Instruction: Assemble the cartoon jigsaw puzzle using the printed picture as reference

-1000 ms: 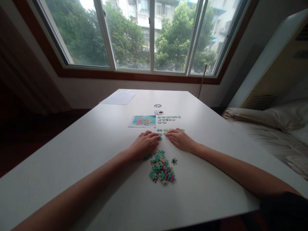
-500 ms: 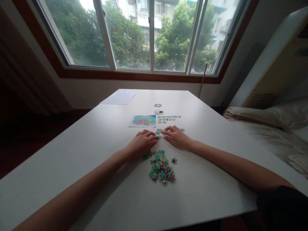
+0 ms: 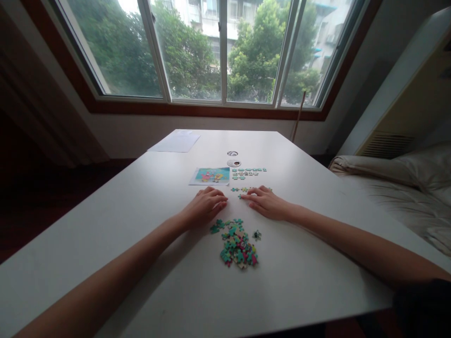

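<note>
Tabletop (image 3: 299, 281) picture (image 3: 212, 175) lies beyond slack hands, left (image 3: 203, 205) empty, right (image 3: 267, 203) seemingly touching one piece (image 3: 240, 196).

A picture sheet (image 3: 212, 175) is lying at twelve o'clock from my left hand (image 3: 205, 205), a puzzle-piece heap (image 3: 237, 248) at five.

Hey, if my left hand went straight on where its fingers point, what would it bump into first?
Your left hand would probably meet the small teal puzzle piece right by your right hand, though depth is hard to judge.
</note>
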Demonstrator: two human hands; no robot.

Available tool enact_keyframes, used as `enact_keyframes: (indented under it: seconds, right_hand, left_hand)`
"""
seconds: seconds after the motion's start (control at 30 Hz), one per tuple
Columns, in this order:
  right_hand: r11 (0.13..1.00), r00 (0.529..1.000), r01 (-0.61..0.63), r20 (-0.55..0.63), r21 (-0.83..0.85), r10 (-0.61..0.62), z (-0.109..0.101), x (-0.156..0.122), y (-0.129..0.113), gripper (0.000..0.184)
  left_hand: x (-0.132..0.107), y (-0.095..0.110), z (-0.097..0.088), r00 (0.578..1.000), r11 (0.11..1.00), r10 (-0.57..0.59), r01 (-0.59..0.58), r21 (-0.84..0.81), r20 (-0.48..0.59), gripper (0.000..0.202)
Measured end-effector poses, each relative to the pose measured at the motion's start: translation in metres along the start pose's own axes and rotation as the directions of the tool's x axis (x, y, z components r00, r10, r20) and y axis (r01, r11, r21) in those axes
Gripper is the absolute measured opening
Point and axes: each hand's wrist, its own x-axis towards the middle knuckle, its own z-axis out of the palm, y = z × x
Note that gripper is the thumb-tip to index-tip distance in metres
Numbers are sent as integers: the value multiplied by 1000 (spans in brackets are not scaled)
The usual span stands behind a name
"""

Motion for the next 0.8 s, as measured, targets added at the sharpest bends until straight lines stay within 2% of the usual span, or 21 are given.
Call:
enact_keyframes:
  seconds: [0.1,0.23,0.43,0.8]
  right_hand:
    - [1000,1000,-5,-27,23,6,1,-5,6,39]
    - [998,996,-43,-70,37,46,1,-9,1,38]
    - [998,996,-59,-70,13,60,1,-9,-8,37]
    - [996,994,-83,-69,23,85,3,-5,-3,33]
  left_hand:
    - [4,4,1,999,999,32,-32,-14,29,30]
    - [8,10,2,996,998,55,-54,-21,65,31]
    - [10,14,-1,998,998,40,-42,45,48,29]
    - [21,20,4,997,996,59,-63,63,59,27]
